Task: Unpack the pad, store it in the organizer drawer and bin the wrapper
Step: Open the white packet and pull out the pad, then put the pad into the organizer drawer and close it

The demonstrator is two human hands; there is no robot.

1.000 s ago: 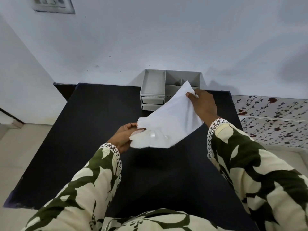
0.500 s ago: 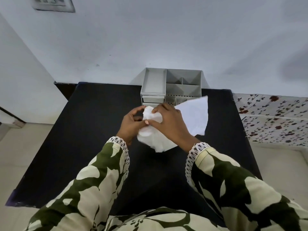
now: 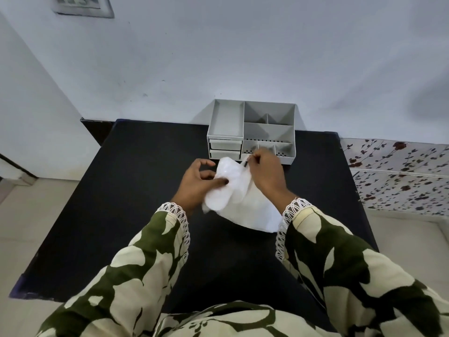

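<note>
A white pad (image 3: 224, 188) lies partly folded over a white wrapper sheet (image 3: 255, 212) above the black table (image 3: 121, 215). My left hand (image 3: 196, 181) holds the pad's left side with thumb and fingers. My right hand (image 3: 264, 171) pinches the pad's upper right edge near a small dark tab. The grey organizer (image 3: 252, 131) stands just behind my hands at the table's far edge, with two closed drawers (image 3: 225, 149) on its left front. The wrapper's right part is hidden under my right wrist.
The organizer's top has several open compartments. A pale wall rises behind the table, with a switch plate (image 3: 82, 6) at top left. A floral-patterned surface (image 3: 398, 176) lies to the right of the table. Floor shows on the left.
My right hand let go of the wrapper's far corner and came in to the pad. The wrapper dropped down under my hands, and the pad now shows on top of it.
</note>
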